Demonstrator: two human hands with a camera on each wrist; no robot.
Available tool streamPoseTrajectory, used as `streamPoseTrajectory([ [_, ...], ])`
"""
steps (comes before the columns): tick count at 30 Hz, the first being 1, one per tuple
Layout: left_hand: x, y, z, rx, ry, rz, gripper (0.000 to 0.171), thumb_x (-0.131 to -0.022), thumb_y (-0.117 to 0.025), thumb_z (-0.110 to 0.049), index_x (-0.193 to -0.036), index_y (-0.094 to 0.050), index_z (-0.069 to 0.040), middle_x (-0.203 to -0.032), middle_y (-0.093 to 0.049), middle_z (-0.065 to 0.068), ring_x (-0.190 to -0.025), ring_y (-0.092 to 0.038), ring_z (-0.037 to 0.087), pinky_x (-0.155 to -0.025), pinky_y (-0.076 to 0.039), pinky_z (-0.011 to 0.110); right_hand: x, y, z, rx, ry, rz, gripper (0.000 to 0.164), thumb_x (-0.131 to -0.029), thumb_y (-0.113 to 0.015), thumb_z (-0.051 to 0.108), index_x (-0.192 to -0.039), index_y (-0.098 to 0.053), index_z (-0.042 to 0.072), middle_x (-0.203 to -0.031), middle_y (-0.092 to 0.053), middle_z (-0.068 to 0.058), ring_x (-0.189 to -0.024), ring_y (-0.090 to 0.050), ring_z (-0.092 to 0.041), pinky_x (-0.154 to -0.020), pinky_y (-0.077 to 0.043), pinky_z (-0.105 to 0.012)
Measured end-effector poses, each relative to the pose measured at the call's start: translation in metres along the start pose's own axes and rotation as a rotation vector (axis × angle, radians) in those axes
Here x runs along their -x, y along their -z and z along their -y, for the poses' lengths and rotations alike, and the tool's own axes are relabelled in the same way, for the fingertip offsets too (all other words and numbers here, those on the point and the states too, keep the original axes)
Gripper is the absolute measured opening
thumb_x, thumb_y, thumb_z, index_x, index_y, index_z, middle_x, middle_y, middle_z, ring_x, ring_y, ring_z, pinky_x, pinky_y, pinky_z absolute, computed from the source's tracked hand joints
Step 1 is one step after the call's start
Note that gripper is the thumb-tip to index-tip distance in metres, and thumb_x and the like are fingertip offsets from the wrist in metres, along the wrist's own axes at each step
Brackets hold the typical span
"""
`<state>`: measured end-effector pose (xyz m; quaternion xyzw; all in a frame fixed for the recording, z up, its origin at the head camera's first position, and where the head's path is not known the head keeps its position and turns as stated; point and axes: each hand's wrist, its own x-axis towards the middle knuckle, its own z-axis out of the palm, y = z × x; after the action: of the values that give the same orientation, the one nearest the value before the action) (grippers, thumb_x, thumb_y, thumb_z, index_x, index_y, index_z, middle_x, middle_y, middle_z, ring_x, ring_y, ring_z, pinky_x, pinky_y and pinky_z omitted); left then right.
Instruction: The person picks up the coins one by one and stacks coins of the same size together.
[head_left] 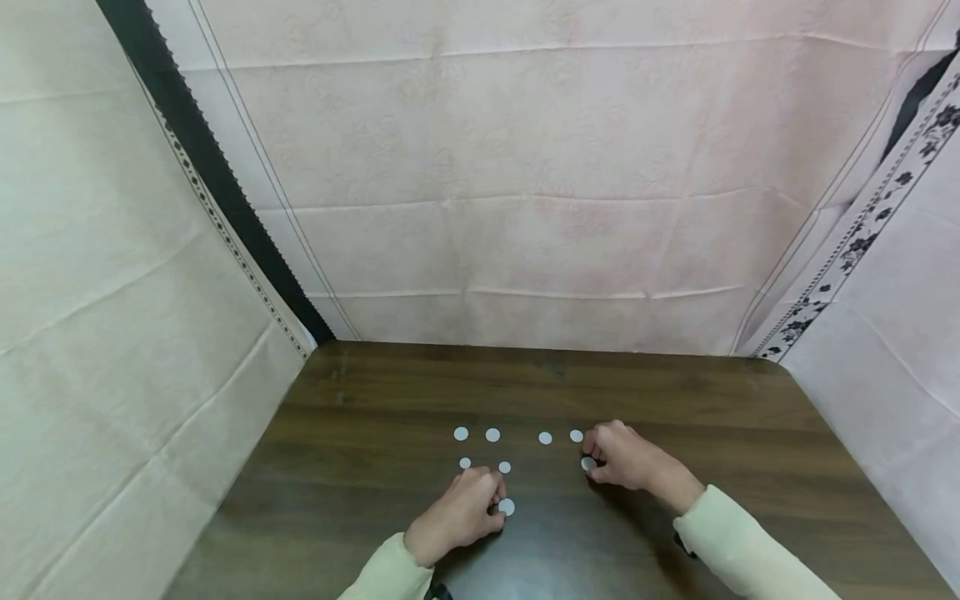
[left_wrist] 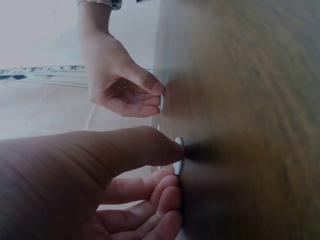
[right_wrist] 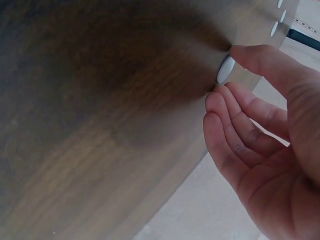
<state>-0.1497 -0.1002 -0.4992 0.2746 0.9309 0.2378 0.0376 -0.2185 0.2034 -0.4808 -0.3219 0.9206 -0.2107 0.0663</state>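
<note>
My left hand (head_left: pixel 463 510) is low over the wooden table and pinches a flat white disc (head_left: pixel 507 507) between thumb and curled fingers. The left wrist view shows this disc (left_wrist: pixel 178 161) flat at the tabletop, with the thumb tip on its edge. Farther right, my right hand (head_left: pixel 628 457) pinches a second white disc (head_left: pixel 588 464) by its edges. In the right wrist view the thumb is at one end of that disc (right_wrist: pixel 226 70) and the fingertips are at the other. Just beyond the left hand's knuckles lie two more discs, one left (head_left: pixel 465 463) and one right (head_left: pixel 505 467).
Along the back, a pair of white discs (head_left: pixel 492 434) lies at left and another pair (head_left: pixel 545 437) at right, the outermost disc (head_left: pixel 576 436) close to the right fingers. Pale cloth (head_left: pixel 525 250) hangs behind the brown table (head_left: pixel 405 383) and on both sides.
</note>
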Motion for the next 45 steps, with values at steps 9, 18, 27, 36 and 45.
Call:
streamPoseTrajectory([
  [9,0.001,-0.001,0.001,0.008,-0.006,-0.001,0.017,-0.082,-0.083,-0.01,-0.084,-0.066,-0.01,-0.077,-0.055,-0.008,-0.071,-0.044,0.0,-0.065,-0.043,0.019,-0.006,0.003,-0.002,0.031,0.028,0.056,0.013,-0.083,-0.085,0.005,-0.092,-0.075,0.002,-0.083,-0.071,-0.002,-0.074,-0.062,-0.005,-0.066,-0.054,-0.024],
  [18,0.0,0.0,0.001,-0.002,0.0,-0.003,0.018,-0.082,-0.083,-0.011,-0.083,-0.065,-0.011,-0.077,-0.053,-0.008,-0.071,-0.042,0.001,-0.065,-0.042,0.02,-0.015,0.01,-0.001,0.059,0.041,0.09,0.012,-0.082,-0.086,0.004,-0.082,-0.074,0.005,-0.074,-0.067,0.002,-0.065,-0.052,0.0,-0.061,-0.05,-0.022],
  [27,0.0,-0.001,0.0,0.002,0.0,-0.003,0.018,-0.082,-0.083,-0.011,-0.083,-0.065,-0.011,-0.077,-0.053,-0.008,-0.071,-0.043,0.001,-0.065,-0.042,0.02,-0.015,0.012,0.004,0.041,0.001,0.133,0.02,-0.082,-0.084,0.002,-0.071,-0.069,0.009,-0.062,-0.055,0.008,-0.055,-0.044,-0.001,-0.053,-0.042,-0.021],
  [36,0.001,-0.002,0.002,0.026,-0.006,-0.003,0.017,-0.083,-0.082,-0.01,-0.084,-0.066,-0.01,-0.077,-0.054,-0.007,-0.071,-0.043,0.001,-0.065,-0.043,0.019,-0.015,-0.001,0.002,0.059,0.003,0.132,0.047,-0.078,-0.074,0.001,-0.06,-0.037,0.021,-0.058,-0.02,0.014,-0.05,-0.019,-0.002,-0.05,-0.02,-0.022],
  [45,0.0,-0.002,0.001,0.01,0.001,-0.001,0.017,-0.083,-0.083,-0.011,-0.084,-0.066,-0.01,-0.077,-0.054,-0.007,-0.07,-0.043,0.002,-0.064,-0.043,0.019,-0.018,-0.005,0.0,0.123,0.007,0.132,0.047,-0.075,-0.075,0.005,-0.06,-0.035,0.023,-0.063,-0.023,0.011,-0.052,-0.018,-0.004,-0.051,-0.019,-0.024],
])
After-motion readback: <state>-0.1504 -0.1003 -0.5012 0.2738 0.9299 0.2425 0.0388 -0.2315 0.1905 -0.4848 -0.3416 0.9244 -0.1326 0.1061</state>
